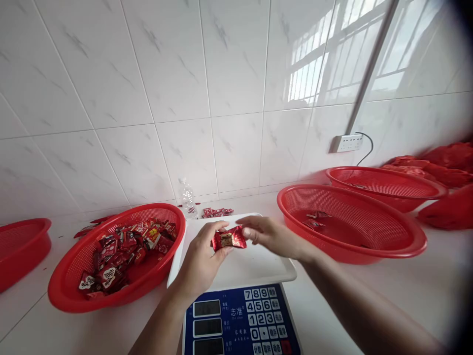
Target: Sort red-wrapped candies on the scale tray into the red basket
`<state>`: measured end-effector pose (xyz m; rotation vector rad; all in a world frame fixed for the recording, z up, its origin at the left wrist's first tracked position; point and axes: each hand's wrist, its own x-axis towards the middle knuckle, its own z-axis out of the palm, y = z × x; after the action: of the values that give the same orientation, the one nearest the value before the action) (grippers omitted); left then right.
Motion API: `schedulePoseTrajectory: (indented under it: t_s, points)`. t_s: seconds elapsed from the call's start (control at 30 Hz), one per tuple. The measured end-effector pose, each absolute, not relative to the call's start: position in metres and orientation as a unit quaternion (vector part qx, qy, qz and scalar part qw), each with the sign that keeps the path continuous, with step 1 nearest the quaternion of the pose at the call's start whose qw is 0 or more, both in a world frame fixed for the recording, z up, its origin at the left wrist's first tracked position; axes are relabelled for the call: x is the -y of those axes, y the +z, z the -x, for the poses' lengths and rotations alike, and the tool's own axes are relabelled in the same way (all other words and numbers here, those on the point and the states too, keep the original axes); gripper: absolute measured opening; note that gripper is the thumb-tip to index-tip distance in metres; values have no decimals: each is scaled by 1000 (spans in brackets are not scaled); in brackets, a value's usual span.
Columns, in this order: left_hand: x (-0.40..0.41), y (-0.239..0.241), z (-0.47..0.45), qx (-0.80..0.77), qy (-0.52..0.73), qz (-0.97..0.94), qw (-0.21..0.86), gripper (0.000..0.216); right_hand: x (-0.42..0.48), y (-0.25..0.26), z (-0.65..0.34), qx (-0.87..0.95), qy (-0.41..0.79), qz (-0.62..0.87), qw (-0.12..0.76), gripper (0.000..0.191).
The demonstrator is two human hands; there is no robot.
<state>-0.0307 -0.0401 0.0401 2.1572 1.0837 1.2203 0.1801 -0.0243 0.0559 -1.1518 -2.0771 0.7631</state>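
Note:
A small red snack packet (229, 239) with a see-through patch showing tan, grainy contents is held between both hands over the scale's white pan (254, 268). My left hand (201, 256) grips its left end between thumb and fingers. At the right end, my right hand (264, 234) pinches the wrapper with bent fingers. Below the pan is the scale's blue keypad panel (242, 320), its displays dark. Left of the scale stands a red perforated basket (62, 291), with many red snack packets (125, 251) in it.
To the right are a red basket (388, 249) with a few packets and another red basket (384, 172) behind it. A clear plastic bottle (188, 199) and several small packets (218, 212) lie behind the pan. Red bags (449, 207) sit far right; a red basket (37, 231) stands far left.

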Motion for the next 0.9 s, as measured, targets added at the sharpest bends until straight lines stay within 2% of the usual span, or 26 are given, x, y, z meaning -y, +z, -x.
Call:
schedulePoseTrajectory:
  t_s: [0.1,0.27,0.5,0.57,0.67,0.77,0.9]
  points:
    - [44,42,31,-381,472,-749,268,41,30,55,-149,780,367,368,348,44]
    - [45,49,36,-383,486,-684,387,28,34,62,-138,751,368,364,409,43]
    - [51,50,27,-338,471,-683,445,21,36,53,-144,734,468,319,375,43]
    - [53,50,26,-343,462,-695,430,23,35,53,-148,737,449,338,376,41]
    - [47,52,35,-377,464,-715,362,32,34,55,-158,716,395,379,433,40]
    - [29,58,56,-439,460,-718,284,32,32,58,-171,640,375,383,551,39]
    - [-4,66,95,-600,350,-691,200,17,30,65,-185,499,390,322,704,28]
